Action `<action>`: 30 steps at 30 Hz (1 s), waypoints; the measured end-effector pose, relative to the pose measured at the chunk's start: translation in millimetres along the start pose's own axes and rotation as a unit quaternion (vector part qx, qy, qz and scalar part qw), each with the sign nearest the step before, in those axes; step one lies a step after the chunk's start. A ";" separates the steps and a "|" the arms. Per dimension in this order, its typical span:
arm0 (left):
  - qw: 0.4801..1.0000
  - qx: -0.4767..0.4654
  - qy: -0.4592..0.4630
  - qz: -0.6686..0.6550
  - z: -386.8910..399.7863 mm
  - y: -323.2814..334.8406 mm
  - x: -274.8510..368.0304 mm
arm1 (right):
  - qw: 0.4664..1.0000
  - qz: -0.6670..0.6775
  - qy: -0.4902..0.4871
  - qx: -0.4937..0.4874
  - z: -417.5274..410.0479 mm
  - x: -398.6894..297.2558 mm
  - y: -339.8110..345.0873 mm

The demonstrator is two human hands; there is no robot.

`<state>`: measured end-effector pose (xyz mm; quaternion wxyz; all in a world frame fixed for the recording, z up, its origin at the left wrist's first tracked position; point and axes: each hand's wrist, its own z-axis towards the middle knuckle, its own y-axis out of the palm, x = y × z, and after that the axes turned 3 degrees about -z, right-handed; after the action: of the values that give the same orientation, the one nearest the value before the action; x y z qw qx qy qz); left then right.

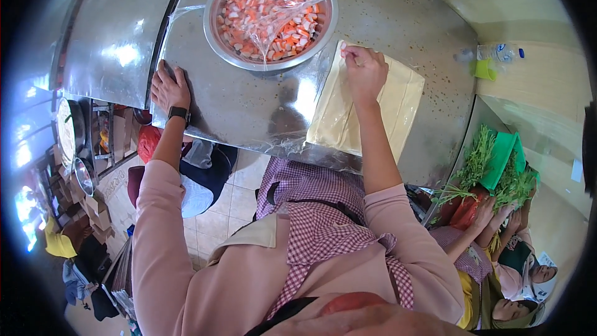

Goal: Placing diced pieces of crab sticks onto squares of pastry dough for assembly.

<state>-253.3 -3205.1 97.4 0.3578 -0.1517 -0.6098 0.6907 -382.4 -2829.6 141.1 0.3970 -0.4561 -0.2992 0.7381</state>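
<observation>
My right hand point(368, 72) is over the far left corner of a pale, layered stack of pastry sheets point(396, 88). Its thumb and fingertips pinch a small red-and-white piece, apparently crab stick point(343, 49), low over the top sheet. Creases run lengthwise along the dough. My left hand point(169, 88) lies palm down near the left edge of the steel table point(224, 102), fingers a little apart and holding nothing. Between and beyond my hands stands a steel bowl point(208, 32) of cut orange-and-white crab stick pieces point(291, 32), partly covered by crumpled cling film point(275, 23).
Brown specks dot the table's right side. A water bottle point(501, 51) and a green cup point(486, 70) lie beyond its right edge. Two people work at lower right by leafy greens point(482, 154) and a green bag point(501, 158). Another steel surface point(116, 46) adjoins on the left.
</observation>
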 end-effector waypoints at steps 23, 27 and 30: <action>1.000 0.001 -0.004 -0.003 -0.2 1.4 -3.1 | 0.956 0.048 -0.105 -0.269 85.9 -85.3 -14.7; 1.000 0.008 0.005 -0.006 0.5 1.1 -1.0 | 0.937 0.177 -0.026 -0.299 90.5 -78.8 -15.6; 1.000 0.009 0.009 -0.015 -0.8 -1.0 1.9 | 0.957 0.126 -0.078 -0.250 86.5 -77.4 -12.9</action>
<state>-253.8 -3203.2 98.6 0.3747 -0.1460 -0.6027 0.6892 -436.4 -2896.5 220.2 0.1493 -0.5157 -0.4446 0.7170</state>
